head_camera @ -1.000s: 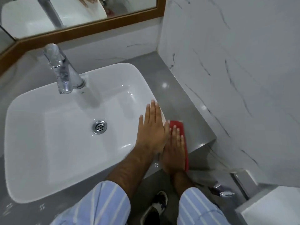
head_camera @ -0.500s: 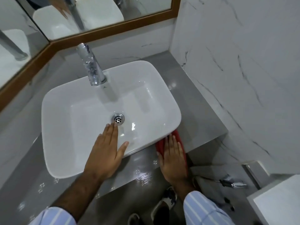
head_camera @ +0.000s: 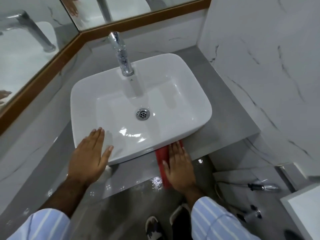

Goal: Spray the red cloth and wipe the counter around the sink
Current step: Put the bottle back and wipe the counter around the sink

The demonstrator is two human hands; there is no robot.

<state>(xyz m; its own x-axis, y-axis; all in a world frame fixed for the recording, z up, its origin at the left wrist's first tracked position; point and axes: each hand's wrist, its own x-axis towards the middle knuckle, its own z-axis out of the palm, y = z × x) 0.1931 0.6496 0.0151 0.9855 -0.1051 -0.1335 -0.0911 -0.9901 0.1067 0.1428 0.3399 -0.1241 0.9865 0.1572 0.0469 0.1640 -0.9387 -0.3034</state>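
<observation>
While the right hand point(head_camera: 180, 168) lies flat on the red cloth point(head_camera: 161, 161), its fingers are stretched out straight and not curled around anything. It presses down on the cloth and does not grab it. The red cloth sits on the grey counter point(head_camera: 138, 175), at the front edge, and its far end is tucked up against the bottom of the white sink point(head_camera: 199, 108), near the sink's front right corner. Part of the cloth sticks out to the left of the hand.

The left hand point(head_camera: 88, 156) is open too, with flat fingers point(head_camera: 98, 135) and nothing in it. It rests on the front left corner of the sink, over the rim.

A shiny tap point(head_camera: 122, 54) stands at the back of the sink, and a round metal drain point(head_camera: 143, 114) is in the bowl. The counter looks wet and shiny near the front. Both sleeves point(head_camera: 213, 220) are light blue with white stripes. A mirror with a wooden frame point(head_camera: 138, 25) hangs behind the sink. White marble walls point(head_camera: 259, 66) stand on the right.
</observation>
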